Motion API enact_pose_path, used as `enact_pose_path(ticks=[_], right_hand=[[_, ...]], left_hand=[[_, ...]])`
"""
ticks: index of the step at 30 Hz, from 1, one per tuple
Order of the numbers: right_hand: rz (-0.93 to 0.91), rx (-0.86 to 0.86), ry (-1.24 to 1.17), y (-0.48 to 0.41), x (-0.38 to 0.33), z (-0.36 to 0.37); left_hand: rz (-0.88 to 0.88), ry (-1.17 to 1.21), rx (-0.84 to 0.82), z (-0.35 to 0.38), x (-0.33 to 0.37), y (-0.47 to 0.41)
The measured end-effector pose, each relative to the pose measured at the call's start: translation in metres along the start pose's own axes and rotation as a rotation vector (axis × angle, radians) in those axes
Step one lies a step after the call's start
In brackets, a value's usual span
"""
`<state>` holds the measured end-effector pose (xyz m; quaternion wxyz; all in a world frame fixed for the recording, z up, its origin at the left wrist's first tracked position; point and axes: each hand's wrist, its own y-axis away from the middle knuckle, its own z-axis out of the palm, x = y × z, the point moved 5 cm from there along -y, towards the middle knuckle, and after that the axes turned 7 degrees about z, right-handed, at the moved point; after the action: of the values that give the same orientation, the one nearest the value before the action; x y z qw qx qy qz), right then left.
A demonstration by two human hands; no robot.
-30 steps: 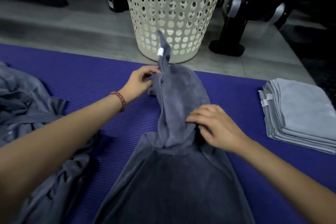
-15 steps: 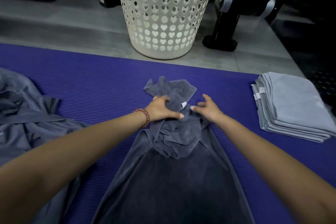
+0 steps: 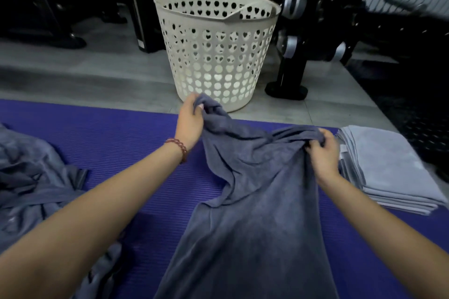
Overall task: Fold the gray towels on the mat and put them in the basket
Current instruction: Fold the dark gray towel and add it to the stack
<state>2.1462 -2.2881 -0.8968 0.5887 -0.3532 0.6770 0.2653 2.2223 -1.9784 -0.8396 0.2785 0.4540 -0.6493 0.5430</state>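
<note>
Gray towel (image 3: 255, 201) is spread on the mat (image 3: 109, 141) just in front of the basket (image 3: 216, 56), its basket-side edge gripped at two bunched points by the left hand (image 3: 189, 124) and the right hand (image 3: 323, 153). The hands should be drawn apart until that edge is taut and wrinkles are shaken out before any fold is made.

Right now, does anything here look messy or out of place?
Only mildly. A heap of gray towels lies crumpled at the left end of the mat, unlike the neat folded stack on the right. One basket handle lies across the opening while the other stands upright. Nothing looks spilled or damaged.
</note>
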Motion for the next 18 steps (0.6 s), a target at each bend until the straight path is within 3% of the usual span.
enact_pose_path(ticks=[3,5,7,9,10,11,12,15,18], right_hand=[[-0.323,-0.049,0.204,0.033,-0.022,-0.03],[-0.317,-0.13,0.447,0.052,0.003,-0.053],[-0.066,-0.404,0.859,0.063,0.049,-0.072],[0.293,-0.755,1.284,0.083,0.096,-0.091],[0.383,-0.833,1.379,0.092,0.104,-0.097],[0.381,-0.806,1.393,0.094,0.104,-0.096],[0.308,-0.699,1.346,0.091,0.098,-0.09],[0.07,-0.357,1.138,0.079,0.067,-0.062],[0.01,-0.441,0.967,0.076,0.052,-0.018]], left_hand=[[0.215,0.001,0.034,-0.021,0.035,0.014],[0.319,-0.055,-0.074,-0.029,0.039,0.05],[0.571,-0.241,-0.437,-0.026,0.033,0.105],[0.906,-0.57,-0.965,-0.016,0.001,0.165],[0.95,-0.682,-1.183,-0.015,-0.02,0.187],[0.82,-0.705,-1.327,-0.016,-0.037,0.199],[0.634,-0.665,-1.366,-0.018,-0.045,0.204],[0.278,-0.545,-1.085,-0.017,-0.05,0.193],[-0.045,-0.434,-0.856,-0.003,-0.047,0.181]])
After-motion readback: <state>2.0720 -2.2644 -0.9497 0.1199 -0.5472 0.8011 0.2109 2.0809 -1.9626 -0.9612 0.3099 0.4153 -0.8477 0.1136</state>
